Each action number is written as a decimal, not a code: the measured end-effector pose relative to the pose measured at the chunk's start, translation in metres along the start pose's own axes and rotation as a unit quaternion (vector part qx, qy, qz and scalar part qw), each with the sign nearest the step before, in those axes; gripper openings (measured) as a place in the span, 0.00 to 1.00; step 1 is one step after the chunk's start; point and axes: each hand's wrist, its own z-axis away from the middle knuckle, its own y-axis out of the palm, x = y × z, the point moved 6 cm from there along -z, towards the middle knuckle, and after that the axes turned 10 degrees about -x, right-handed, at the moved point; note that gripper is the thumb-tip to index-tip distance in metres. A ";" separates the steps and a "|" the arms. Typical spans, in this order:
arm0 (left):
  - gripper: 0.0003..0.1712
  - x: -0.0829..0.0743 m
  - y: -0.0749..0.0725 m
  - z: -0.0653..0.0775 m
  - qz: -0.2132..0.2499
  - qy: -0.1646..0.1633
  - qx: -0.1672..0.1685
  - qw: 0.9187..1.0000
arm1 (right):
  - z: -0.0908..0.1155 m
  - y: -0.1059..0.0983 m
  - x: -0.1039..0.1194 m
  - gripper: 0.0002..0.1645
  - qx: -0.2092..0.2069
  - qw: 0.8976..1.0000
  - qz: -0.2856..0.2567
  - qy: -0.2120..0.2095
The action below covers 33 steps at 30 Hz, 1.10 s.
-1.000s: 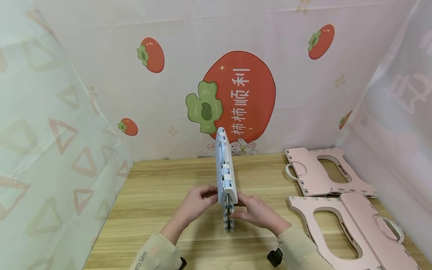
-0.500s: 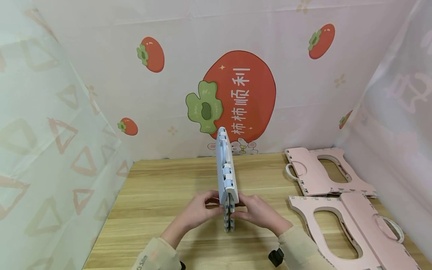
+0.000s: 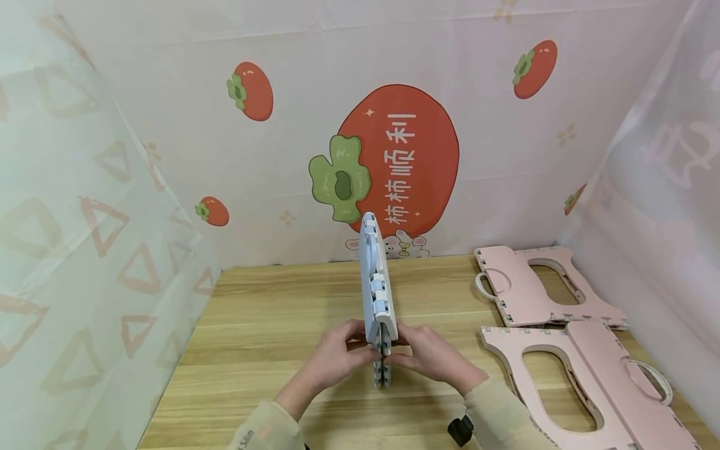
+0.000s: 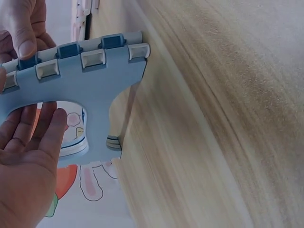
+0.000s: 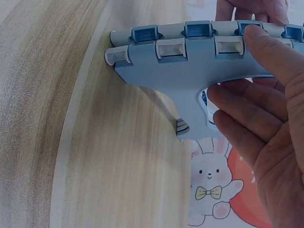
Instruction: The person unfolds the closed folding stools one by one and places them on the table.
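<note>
A light-blue and white folding stool [image 3: 378,284], folded flat, stands on edge on the table, its hinged edge facing me. My left hand [image 3: 337,357] holds its lower part from the left, thumb at the near edge. From the right, my right hand [image 3: 433,354] grips the same part. In the left wrist view, the left fingers [image 4: 45,137] lie at the oval opening of a blue leg panel [image 4: 97,102]. The right wrist view has the right thumb [image 5: 259,40] on the hinged edge and the fingers by the opening. The far sides of the stool are hidden.
Two pink folding stools lie flat on the right, one [image 3: 514,281] toward the back and another [image 3: 604,375] nearer me. Both have carrying handles. The wooden table [image 3: 259,312] ends at a printed cloth backdrop [image 3: 292,156], with cloth walls at the sides.
My left hand has shifted slightly right, and its thumb has come to the near edge of the stool's lower part. The right hand and stool are almost still.
</note>
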 end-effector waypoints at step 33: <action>0.25 0.000 -0.004 0.002 -0.060 0.028 -0.018 0.998 | 0.003 -0.002 -0.002 0.29 0.002 1.000 0.006 0.007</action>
